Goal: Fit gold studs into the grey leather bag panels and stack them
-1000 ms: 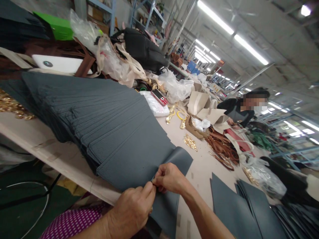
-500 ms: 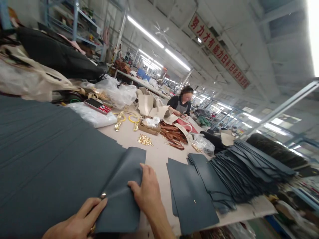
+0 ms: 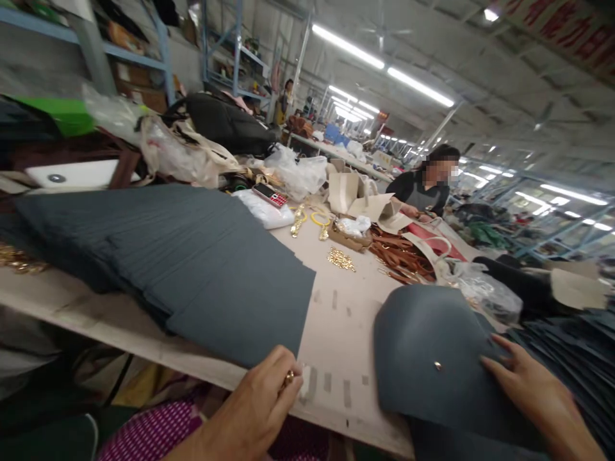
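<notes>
My left hand (image 3: 254, 400) is closed at the table's front edge, with small gold metal fittings (image 3: 288, 379) showing between its curled fingers. Over on the right, my right hand (image 3: 533, 384) grips the edge of a dark blue-grey leather panel (image 3: 423, 333), thumb and fingers at its right side. The panel is bowed, and one small gold fitting (image 3: 437, 366) sits on its face. To the left lies a fanned stack of similar panels (image 3: 192, 262), its near corner just beyond my left hand.
A small pile of gold fittings (image 3: 341, 259) lies mid-table, near brown straps (image 3: 401, 256) and a phone (image 3: 270, 194) on a white plastic packet. More dark panels (image 3: 576, 358) are piled at far right. Across the table, a co-worker (image 3: 427, 182) bends over work.
The panel has left the stack's edge and moved right in my right hand. My left hand has come off the panel, still holding gold fittings. The view has turned left.
</notes>
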The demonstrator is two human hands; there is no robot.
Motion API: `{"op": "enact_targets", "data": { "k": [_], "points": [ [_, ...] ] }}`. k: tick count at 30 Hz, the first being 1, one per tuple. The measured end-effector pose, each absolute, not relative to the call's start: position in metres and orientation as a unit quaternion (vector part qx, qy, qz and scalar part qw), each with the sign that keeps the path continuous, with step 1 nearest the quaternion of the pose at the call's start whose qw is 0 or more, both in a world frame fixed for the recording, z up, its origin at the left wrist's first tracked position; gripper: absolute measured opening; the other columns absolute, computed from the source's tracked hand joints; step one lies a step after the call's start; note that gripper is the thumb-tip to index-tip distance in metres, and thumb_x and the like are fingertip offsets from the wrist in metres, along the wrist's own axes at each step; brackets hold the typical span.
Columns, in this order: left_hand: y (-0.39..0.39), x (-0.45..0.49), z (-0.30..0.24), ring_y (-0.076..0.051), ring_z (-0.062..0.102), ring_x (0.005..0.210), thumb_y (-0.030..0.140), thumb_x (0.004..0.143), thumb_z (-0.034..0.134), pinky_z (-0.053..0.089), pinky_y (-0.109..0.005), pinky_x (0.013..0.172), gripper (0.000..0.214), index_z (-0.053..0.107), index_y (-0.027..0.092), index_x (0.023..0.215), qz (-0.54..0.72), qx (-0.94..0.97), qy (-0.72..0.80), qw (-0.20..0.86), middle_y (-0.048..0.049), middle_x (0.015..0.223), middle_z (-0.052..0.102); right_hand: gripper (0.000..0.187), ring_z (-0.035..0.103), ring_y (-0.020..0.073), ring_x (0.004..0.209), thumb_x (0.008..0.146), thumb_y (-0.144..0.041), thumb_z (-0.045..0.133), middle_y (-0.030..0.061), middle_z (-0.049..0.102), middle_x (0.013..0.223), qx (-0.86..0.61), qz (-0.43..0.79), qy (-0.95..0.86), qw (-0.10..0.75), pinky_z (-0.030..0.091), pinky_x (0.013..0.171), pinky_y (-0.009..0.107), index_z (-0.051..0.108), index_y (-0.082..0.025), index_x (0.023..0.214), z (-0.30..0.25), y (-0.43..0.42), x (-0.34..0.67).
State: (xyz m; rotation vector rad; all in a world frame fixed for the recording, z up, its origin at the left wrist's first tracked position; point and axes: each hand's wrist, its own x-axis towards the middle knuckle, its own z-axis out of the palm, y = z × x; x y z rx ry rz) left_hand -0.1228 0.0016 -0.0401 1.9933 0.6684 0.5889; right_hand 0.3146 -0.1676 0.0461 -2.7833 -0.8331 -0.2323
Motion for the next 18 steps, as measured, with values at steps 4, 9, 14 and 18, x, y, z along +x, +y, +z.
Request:
{"op": "enact_targets", "data": {
  "k": [4,9,14,18],
  "points": [
    [0.003,-0.126,-0.042,-0.015,0.057,0.080,0.027,0.100,0.035,0.040,-0.026,0.074,0.025,0.054,0.020,0.085,0.199,0.795,0.294,0.493,-0.0004,0.084,0.059,0.054,0.068,0.0335,0.089,0.076,-0.048,0.051,0.0303,0.066,0.109,-0.939,-0.103,-0.307,0.110,0.049,0.083,0.048,0.065,-0.019,0.119,0.020,-0.165,0.289],
    [0.006,-0.128,-0.039,-0.017,0.057,0.080,0.030,0.100,0.033,0.037,-0.028,0.073,0.027,0.054,0.020,0.086,0.123,0.802,0.306,0.498,-0.0005,0.083,0.061,0.032,0.069,0.0243,0.093,0.084,-0.047,0.060,0.0082,0.074,0.102,-0.754,0.163,-0.548,0.323,0.056,0.084,0.035,0.072,-0.024,0.103,-0.012,-0.093,0.131],
    [0.009,-0.137,-0.039,-0.017,0.059,0.087,0.018,0.093,0.035,0.040,-0.026,0.078,0.021,0.056,0.019,0.091,0.160,0.769,0.306,0.538,-0.0025,0.094,0.066,0.023,0.065,0.0159,0.089,0.091,-0.020,0.058,0.0058,0.070,0.100,-0.507,0.219,-0.744,0.376,0.054,0.079,0.025,0.065,-0.025,0.112,-0.026,-0.043,0.035],
    [0.013,-0.151,-0.041,-0.018,0.061,0.089,0.014,0.088,0.036,0.042,-0.025,0.079,0.023,0.058,0.017,0.093,0.179,0.729,0.338,0.567,-0.0042,0.095,0.067,0.016,0.064,0.0153,0.081,0.089,-0.013,0.060,0.0053,0.069,0.088,-0.423,0.180,-0.787,0.411,0.052,0.071,0.023,0.063,-0.023,0.102,-0.034,-0.018,0.015]
  ]
}}
